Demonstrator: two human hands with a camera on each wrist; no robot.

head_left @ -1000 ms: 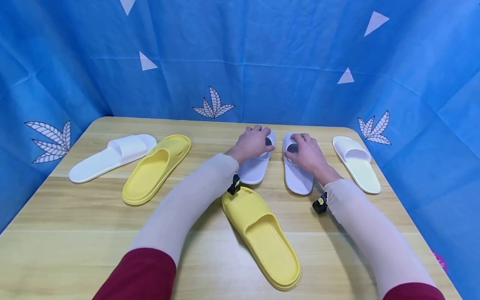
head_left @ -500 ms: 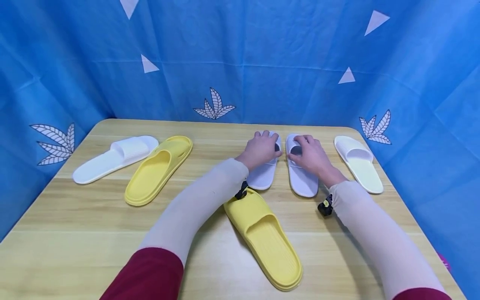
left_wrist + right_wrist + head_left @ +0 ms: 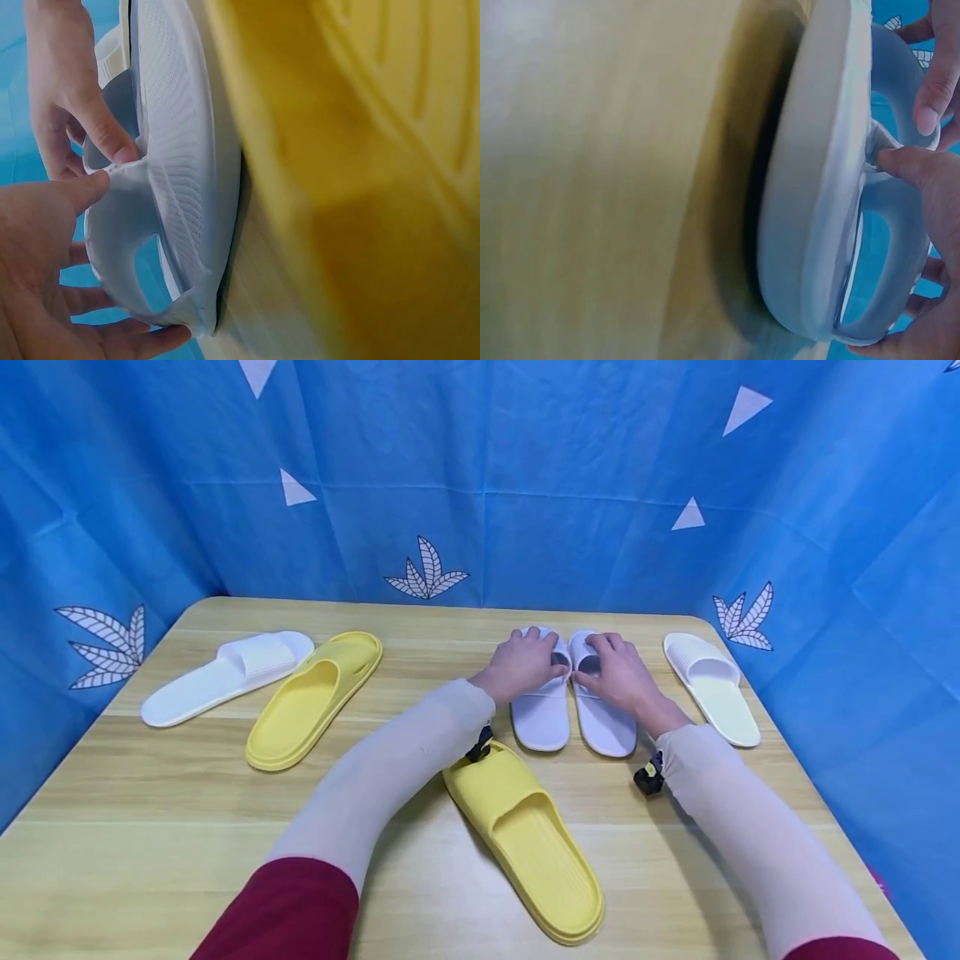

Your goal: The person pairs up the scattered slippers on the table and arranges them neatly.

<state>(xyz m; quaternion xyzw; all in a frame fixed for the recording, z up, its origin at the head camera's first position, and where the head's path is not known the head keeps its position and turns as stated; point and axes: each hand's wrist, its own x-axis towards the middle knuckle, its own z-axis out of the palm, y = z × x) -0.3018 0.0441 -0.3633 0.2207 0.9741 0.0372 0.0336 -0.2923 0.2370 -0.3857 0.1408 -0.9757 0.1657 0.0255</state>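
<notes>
Two pale lavender slide slippers lie side by side at the back middle of the table in the head view, toes away from me. My left hand [image 3: 521,667] grips the strap of the left lavender slipper [image 3: 542,722], with its thumb on the inner side. Around the strap of the right lavender slipper [image 3: 606,727], my right hand [image 3: 621,672] holds in the same way. The slippers' straps touch or nearly touch, while their heels are apart. In the left wrist view, the thumb and fingers span the left slipper's strap [image 3: 124,217]. Both toe ends are partly covered by the hands.
A yellow slipper [image 3: 547,852] lies slanted in front, under the left wrist. Another yellow slipper [image 3: 296,718] and a white slipper [image 3: 195,689] are at left. At the right edge lies a further white slipper [image 3: 723,706]. A blue curtain [image 3: 480,460] borders the wooden table [image 3: 150,843].
My left hand has moved the left lavender slipper rightward, closing the gap to the right one and turning it straighter. The right slipper has shifted and turned slightly.
</notes>
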